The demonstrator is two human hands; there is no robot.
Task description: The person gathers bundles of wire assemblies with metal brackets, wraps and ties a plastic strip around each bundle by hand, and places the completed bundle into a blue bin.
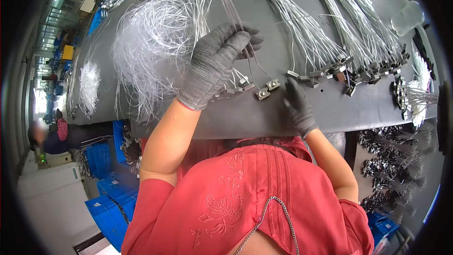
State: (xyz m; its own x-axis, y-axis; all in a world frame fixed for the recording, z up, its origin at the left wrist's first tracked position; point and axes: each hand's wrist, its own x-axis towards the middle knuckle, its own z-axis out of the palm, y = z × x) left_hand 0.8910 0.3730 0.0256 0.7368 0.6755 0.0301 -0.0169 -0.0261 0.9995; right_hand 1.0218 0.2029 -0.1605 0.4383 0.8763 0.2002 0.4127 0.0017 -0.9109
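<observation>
My left hand [224, 47], in a dark grey knit glove, is closed around a bundle of thin wires [225, 1] above the table. Two of its wires hang down to small metal-cased parts [268, 89] just below that hand. My right hand [299, 107], gloved alike, is low over the table with its fingers stretched out and apart. Its fingertips are close to a small metal end piece [293, 73] on a wire; whether they touch it I cannot tell. Bundles of silvery wires [302, 28] with metal end pieces lie beyond the right hand.
A large tangle of clear strands [151, 42] lies left on the dark table [226, 122]. At the far right are a clear plastic object [407, 18] and white ties [419, 85]. Blue crates [111, 208] stand lower left, and another person [61, 134] is at far left.
</observation>
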